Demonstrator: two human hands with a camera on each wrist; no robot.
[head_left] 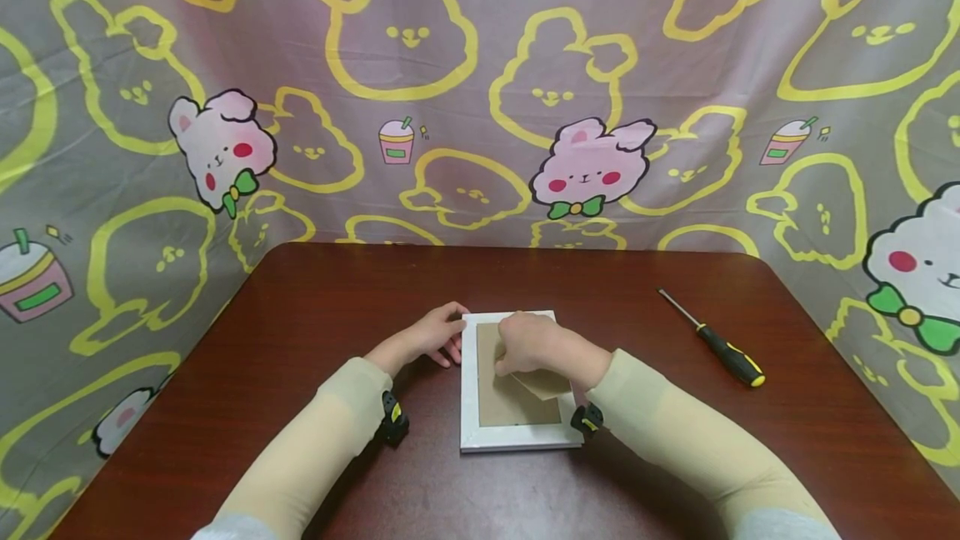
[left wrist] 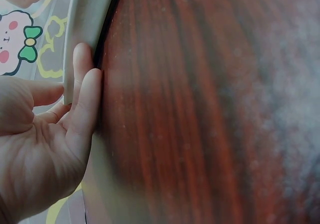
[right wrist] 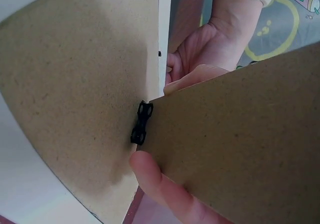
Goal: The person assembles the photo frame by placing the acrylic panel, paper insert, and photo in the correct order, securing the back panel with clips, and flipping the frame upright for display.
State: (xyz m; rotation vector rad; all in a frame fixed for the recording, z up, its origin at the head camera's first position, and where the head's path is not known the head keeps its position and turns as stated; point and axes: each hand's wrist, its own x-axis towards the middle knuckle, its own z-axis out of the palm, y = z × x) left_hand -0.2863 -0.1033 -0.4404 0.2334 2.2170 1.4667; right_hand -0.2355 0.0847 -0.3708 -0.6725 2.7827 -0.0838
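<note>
A white picture frame [head_left: 469,390] lies face down on the table, its brown backing board [head_left: 517,413] upward. A brown easel stand [head_left: 551,385] is folded out at an angle from that backing, joined by a small black hinge [right wrist: 142,123]. My right hand [head_left: 536,342] grips the stand by its two edges close to the hinge, a fingertip [right wrist: 145,166] showing at one edge. At the frame's far left corner, my left hand [head_left: 435,336] holds the edge, thumb on top and fingers [left wrist: 87,96] along the side [left wrist: 90,19].
A screwdriver [head_left: 723,349] with a black and yellow handle lies on the right of the dark red wooden table [head_left: 360,290]. Behind and beside the table hangs a patterned cloth [head_left: 465,123]. Each wrist wears a small black camera mount [head_left: 393,418].
</note>
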